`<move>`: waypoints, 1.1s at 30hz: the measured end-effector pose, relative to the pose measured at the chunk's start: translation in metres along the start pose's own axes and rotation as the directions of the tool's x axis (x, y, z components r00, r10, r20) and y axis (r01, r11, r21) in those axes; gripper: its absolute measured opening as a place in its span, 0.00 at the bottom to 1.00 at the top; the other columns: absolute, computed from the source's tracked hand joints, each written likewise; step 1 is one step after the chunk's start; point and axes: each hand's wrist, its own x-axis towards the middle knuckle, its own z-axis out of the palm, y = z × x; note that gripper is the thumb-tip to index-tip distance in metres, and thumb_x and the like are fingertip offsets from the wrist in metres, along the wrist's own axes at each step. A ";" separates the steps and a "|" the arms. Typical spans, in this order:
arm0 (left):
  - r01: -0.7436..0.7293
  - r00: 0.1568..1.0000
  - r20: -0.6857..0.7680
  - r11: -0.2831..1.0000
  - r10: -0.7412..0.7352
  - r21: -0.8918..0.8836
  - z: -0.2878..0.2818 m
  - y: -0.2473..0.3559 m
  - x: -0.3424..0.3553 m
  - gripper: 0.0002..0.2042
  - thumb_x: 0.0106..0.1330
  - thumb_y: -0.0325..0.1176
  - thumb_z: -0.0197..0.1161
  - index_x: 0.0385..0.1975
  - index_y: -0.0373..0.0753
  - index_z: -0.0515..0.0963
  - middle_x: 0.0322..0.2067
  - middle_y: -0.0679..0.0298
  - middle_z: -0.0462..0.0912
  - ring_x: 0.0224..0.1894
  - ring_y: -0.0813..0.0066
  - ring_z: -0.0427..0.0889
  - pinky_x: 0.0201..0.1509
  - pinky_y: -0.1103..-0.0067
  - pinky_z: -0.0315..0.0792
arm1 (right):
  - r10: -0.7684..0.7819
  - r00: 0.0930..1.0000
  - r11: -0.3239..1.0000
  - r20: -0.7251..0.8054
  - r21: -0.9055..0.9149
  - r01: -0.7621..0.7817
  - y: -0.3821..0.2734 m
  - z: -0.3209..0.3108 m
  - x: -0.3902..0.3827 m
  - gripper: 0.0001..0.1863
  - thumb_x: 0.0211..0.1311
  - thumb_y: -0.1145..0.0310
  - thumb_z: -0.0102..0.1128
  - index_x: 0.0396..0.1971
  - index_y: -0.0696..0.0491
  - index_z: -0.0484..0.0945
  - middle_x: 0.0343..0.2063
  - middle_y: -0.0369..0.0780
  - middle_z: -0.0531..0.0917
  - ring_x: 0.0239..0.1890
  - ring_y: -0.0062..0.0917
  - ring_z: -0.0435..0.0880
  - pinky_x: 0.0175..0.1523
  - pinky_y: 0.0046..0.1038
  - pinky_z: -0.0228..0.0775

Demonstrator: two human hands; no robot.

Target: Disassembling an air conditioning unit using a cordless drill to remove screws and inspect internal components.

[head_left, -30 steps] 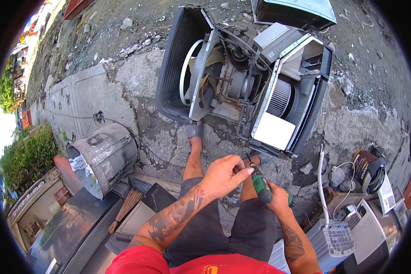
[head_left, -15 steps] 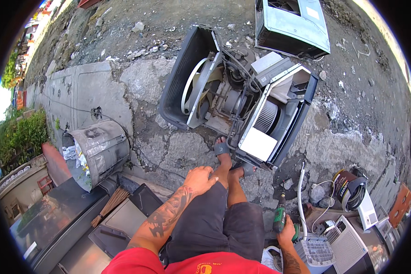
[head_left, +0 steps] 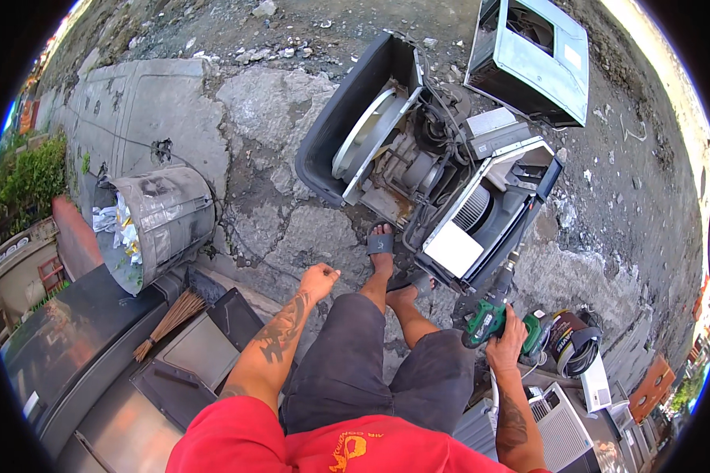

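Note:
My right hand point(head_left: 509, 337) is wrapped round the handle of a green cordless drill point(head_left: 489, 319), whose chuck points up toward the near right end of an opened air conditioner point(head_left: 418, 165). That unit lies on the ground beyond my feet, its coils, motor, pipes and blower wheel point(head_left: 473, 209) exposed. A white panel point(head_left: 452, 247) covers part of its near end, and a pale fan ring point(head_left: 364, 132) stands inside the dark casing. My left hand point(head_left: 319, 281) hangs in the air left of my feet, fingers curled together; whatever they may hold is hidden.
A tipped grey bin point(head_left: 170, 225) with litter lies left, near a twig broom point(head_left: 170, 323). Beyond the unit stands a metal casing point(head_left: 540, 63). At right are a bucket with coiled cable point(head_left: 573, 347) and a white grille point(head_left: 564, 426). Broken concrete point(head_left: 292, 244) and rubble surround the unit.
The drill in my right hand has risen forward toward the air conditioner. My left hand has come off my knee and moved left, its fingers curling. The view has shifted.

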 end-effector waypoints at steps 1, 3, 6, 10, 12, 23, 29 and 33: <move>-0.011 1.000 -0.004 1.000 0.011 -0.020 0.001 0.005 0.000 0.19 0.60 0.47 0.64 0.36 0.33 0.81 0.31 0.53 0.84 0.37 0.62 0.83 0.44 0.71 0.74 | -0.012 1.000 1.000 0.007 -0.003 0.012 0.000 0.006 0.018 0.40 0.36 0.81 0.53 0.60 0.57 0.64 0.38 0.47 0.73 0.44 0.43 0.70 0.56 0.40 0.58; -0.011 1.000 -0.002 0.999 0.011 -0.046 0.009 0.007 -0.003 0.19 0.60 0.47 0.64 0.36 0.34 0.81 0.31 0.54 0.84 0.37 0.62 0.83 0.43 0.71 0.74 | -0.081 0.996 0.997 0.042 -0.006 0.081 0.003 0.015 0.046 0.40 0.36 0.83 0.54 0.60 0.55 0.66 0.40 0.46 0.74 0.47 0.42 0.71 0.59 0.41 0.57; 0.009 1.000 0.026 0.989 -0.005 -0.145 0.023 0.011 -0.005 0.18 0.61 0.45 0.63 0.38 0.34 0.80 0.31 0.58 0.84 0.35 0.68 0.82 0.42 0.74 0.74 | -0.198 0.972 0.977 0.124 -0.054 0.206 0.014 0.031 0.085 0.38 0.37 0.84 0.55 0.58 0.53 0.67 0.41 0.44 0.75 0.49 0.40 0.71 0.60 0.41 0.58; 0.032 0.999 -0.033 0.977 -0.040 -0.211 0.038 0.013 -0.011 0.16 0.62 0.43 0.63 0.38 0.35 0.80 0.31 0.60 0.84 0.35 0.71 0.82 0.42 0.75 0.73 | -0.446 0.855 0.882 0.264 -0.034 0.471 0.013 0.045 0.129 0.33 0.40 0.83 0.55 0.55 0.51 0.70 0.40 0.40 0.77 0.49 0.38 0.72 0.60 0.39 0.59; -0.005 0.996 -0.083 0.960 -0.019 -0.280 0.042 0.031 -0.013 0.14 0.63 0.39 0.63 0.39 0.34 0.79 0.31 0.61 0.84 0.33 0.74 0.81 0.40 0.77 0.73 | -0.531 0.784 0.818 0.320 -0.046 0.573 0.018 0.050 0.145 0.32 0.42 0.82 0.55 0.54 0.50 0.70 0.39 0.40 0.76 0.48 0.37 0.73 0.60 0.39 0.60; -0.318 0.888 -0.446 0.847 0.109 -0.425 0.090 0.157 -0.018 0.08 0.61 0.32 0.63 0.34 0.33 0.80 0.27 0.64 0.81 0.28 0.81 0.77 0.35 0.81 0.72 | -0.717 0.460 0.492 0.524 -0.088 0.866 0.015 0.069 0.182 0.20 0.56 0.71 0.52 0.51 0.42 0.72 0.38 0.38 0.76 0.50 0.34 0.73 0.62 0.36 0.61; -0.314 0.867 -0.498 0.800 0.022 -0.512 0.128 0.211 -0.025 0.08 0.60 0.32 0.64 0.34 0.34 0.81 0.26 0.64 0.79 0.27 0.79 0.77 0.34 0.80 0.73 | -0.778 0.402 0.474 0.483 0.032 0.880 0.027 0.046 0.180 0.23 0.55 0.72 0.53 0.54 0.50 0.72 0.47 0.42 0.75 0.56 0.38 0.70 0.67 0.39 0.56; -0.307 0.833 -0.554 0.835 0.002 -0.457 0.143 0.210 -0.020 0.08 0.59 0.33 0.64 0.34 0.36 0.81 0.28 0.60 0.80 0.28 0.71 0.80 0.37 0.76 0.74 | -0.733 0.614 0.680 0.294 0.263 0.685 0.029 0.005 0.168 0.21 0.49 0.76 0.57 0.47 0.56 0.76 0.45 0.45 0.77 0.52 0.40 0.73 0.60 0.39 0.64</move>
